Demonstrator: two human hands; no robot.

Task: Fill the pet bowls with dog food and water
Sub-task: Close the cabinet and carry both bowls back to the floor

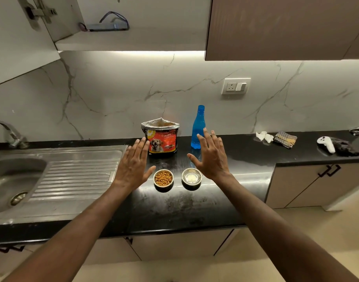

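Hands hovering flat, fingers spread, holding nothing: left hand (134, 161) just left of the food bowl (163, 178), right hand (211, 157) just right of the water bowl (191, 177). Kibble is sitting in the left bowl; the right one seems to be holding water, hard to confirm. Risks: a dropping wrist is likely tipping either bowl; the far bag (161, 137) standing open could spill; the bottle (198, 128) near the right fingertips could topple onto the counter (174, 208).

Both arms reach forward over the surface (174, 210); left hand (133, 164) and right hand (212, 157) hover palms down, fingers spread, gripping nothing.
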